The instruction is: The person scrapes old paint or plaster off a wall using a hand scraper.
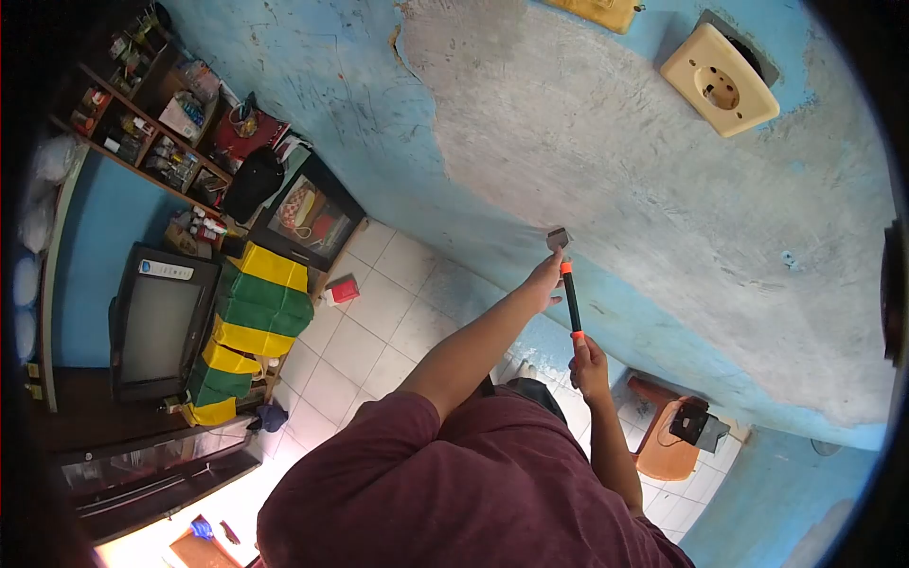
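A scraper [572, 305] with a black handle, orange collars and a wide metal head lies at a slant against the wall, its head touching the grey, stripped patch. My right hand [589, 367] is wrapped round the lower end of the handle. Up by the metal head, my left hand [543, 282] grips the tool's neck, with one finger along the head and another digit standing out below. Part of the left hand's grasp is hidden. Around the head, the wall [606, 142] shows bare grey plaster, with blue paint beside and below it.
A beige socket [720, 80] protrudes from the wall at upper right. An orange-brown chair [668, 440] with a dark device on it stands at lower right. To the left are a television [161, 322], yellow-and-green cloth [260, 303], crowded shelves and a red box [343, 290] on the tiled floor.
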A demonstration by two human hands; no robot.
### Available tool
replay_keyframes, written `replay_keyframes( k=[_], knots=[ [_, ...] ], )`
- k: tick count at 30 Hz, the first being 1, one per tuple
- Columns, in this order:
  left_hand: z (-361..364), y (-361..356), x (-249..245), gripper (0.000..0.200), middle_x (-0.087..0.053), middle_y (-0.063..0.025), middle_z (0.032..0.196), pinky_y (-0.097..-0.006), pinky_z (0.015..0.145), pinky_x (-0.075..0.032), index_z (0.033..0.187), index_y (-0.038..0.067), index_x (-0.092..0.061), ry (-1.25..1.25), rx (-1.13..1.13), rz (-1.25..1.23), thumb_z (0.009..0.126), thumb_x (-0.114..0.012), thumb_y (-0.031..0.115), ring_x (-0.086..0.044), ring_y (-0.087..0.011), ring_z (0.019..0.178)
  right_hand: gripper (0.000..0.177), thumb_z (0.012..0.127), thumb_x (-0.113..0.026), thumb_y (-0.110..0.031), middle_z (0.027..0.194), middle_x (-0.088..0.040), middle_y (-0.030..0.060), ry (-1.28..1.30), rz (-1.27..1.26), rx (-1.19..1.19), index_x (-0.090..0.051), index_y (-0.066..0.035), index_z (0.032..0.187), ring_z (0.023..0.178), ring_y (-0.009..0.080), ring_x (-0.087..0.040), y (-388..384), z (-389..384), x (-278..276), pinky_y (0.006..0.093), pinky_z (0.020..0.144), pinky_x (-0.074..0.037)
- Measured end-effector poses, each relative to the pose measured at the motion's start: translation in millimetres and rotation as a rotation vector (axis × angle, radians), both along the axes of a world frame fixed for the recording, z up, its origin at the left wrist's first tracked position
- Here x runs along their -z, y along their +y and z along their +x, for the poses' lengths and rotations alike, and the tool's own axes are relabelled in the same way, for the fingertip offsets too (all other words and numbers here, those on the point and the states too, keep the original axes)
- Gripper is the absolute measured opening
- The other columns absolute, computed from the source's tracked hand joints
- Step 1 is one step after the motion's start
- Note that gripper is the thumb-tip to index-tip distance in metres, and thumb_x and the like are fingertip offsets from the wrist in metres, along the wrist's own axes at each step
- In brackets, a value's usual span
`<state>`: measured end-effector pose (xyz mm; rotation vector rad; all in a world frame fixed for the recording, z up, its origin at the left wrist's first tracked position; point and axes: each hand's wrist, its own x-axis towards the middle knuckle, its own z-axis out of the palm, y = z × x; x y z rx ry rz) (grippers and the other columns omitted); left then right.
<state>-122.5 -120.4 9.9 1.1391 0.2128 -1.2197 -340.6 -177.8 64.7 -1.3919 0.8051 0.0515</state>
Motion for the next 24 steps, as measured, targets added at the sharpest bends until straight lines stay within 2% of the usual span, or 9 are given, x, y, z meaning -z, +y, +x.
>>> replay_keyframes(
  k=[4, 6, 10, 12, 16, 22, 24],
  knots=[
    [-2.3, -1.5, -1.3, 0.069, -0.045, 0.0043, 0.133, -0.054, 0.1, -0.033, 0.134, 0.025, -0.051, 0.006, -0.02, -0.003, 0.091, -0.034, 0.075, -0.042, -0.022, 0.118, 0.038, 0.101, -0.051, -0.041, 0.055, -0.041, -0.0047, 0.001, -0.011, 0.01, -0.061, -0.007, 0.114, 0.04, 0.0055, -0.036, -2.8, 0.0, -0.1, 0.0241, 0.036, -0.027],
    [-5.4, -1.7, -0.2, 0.065, -0.048, 0.0033, 0.118, -0.0526, 0.096, -0.034, 0.125, 0.025, -0.059, 0.018, -0.079, -0.02, 0.089, -0.039, 0.076, -0.041, -0.0197, 0.109, 0.038, 0.101, -0.051, -0.041, 0.055, -0.041, -0.0049, -0.009, -0.04, -0.001, -0.061, -0.006, 0.113, 0.041, 0.0053, -0.036, -5.0, -1.1, 3.9, 0.0239, 0.036, -0.027],
    [-3.0, 2.5, 3.7, 0.066, -0.047, 0.0039, 0.114, -0.0513, 0.093, -0.037, 0.123, 0.025, -0.059, 0.042, -0.105, -0.046, 0.089, -0.039, 0.077, -0.04, -0.0191, 0.105, 0.037, 0.101, -0.053, -0.038, 0.058, -0.041, -0.0056, -0.052, -0.123, 0.007, -0.062, -0.004, 0.112, 0.044, 0.0046, -0.037, 1.0, 2.5, 19.5, 0.0232, 0.04, -0.028],
    [-0.9, 5.0, 6.2, 0.074, -0.047, 0.0042, 0.128, -0.0509, 0.095, -0.032, 0.134, 0.025, -0.05, 0.049, -0.037, -0.044, 0.088, -0.034, 0.08, -0.04, -0.0203, 0.116, 0.037, 0.101, -0.053, -0.036, 0.059, -0.041, -0.0059, -0.053, -0.141, 0.027, -0.062, -0.002, 0.113, 0.045, 0.0045, -0.037, 3.0, 0.1, 24.4, 0.0229, 0.041, -0.029],
    [-4.0, 3.5, 7.6, 0.076, -0.047, 0.0036, 0.127, -0.0503, 0.094, -0.032, 0.134, 0.025, -0.049, 0.033, -0.031, -0.048, 0.086, -0.034, 0.082, -0.041, -0.0203, 0.113, 0.036, 0.101, -0.054, -0.031, 0.06, -0.042, -0.0063, -0.061, -0.182, 0.057, -0.062, 0.001, 0.116, 0.048, 0.0041, -0.039, 10.1, -4.0, 24.9, 0.0223, 0.044, -0.031],
    [-2.0, 6.3, 11.7, 0.079, -0.044, 0.0036, 0.134, -0.051, 0.094, -0.033, 0.137, 0.024, -0.046, 0.01, 0.023, -0.037, 0.086, -0.033, 0.082, -0.039, -0.0228, 0.125, 0.038, 0.101, -0.054, -0.032, 0.06, -0.042, -0.0065, -0.034, -0.237, 0.052, -0.062, 0.001, 0.116, 0.047, 0.0039, -0.038, 9.0, -3.7, 22.5, 0.0225, 0.042, -0.029],
    [-3.3, 6.0, 6.9, 0.067, -0.048, 0.005, 0.118, -0.0517, 0.092, -0.037, 0.127, 0.024, -0.055, -0.006, -0.022, -0.054, 0.089, -0.038, 0.077, -0.042, -0.0186, 0.11, 0.04, 0.1, -0.055, -0.033, 0.061, -0.043, -0.0056, -0.008, -0.231, 0.05, -0.063, 0.002, 0.118, 0.05, 0.0039, -0.039, 3.3, -7.7, 12.6, 0.0233, 0.045, -0.03]
  ],
)
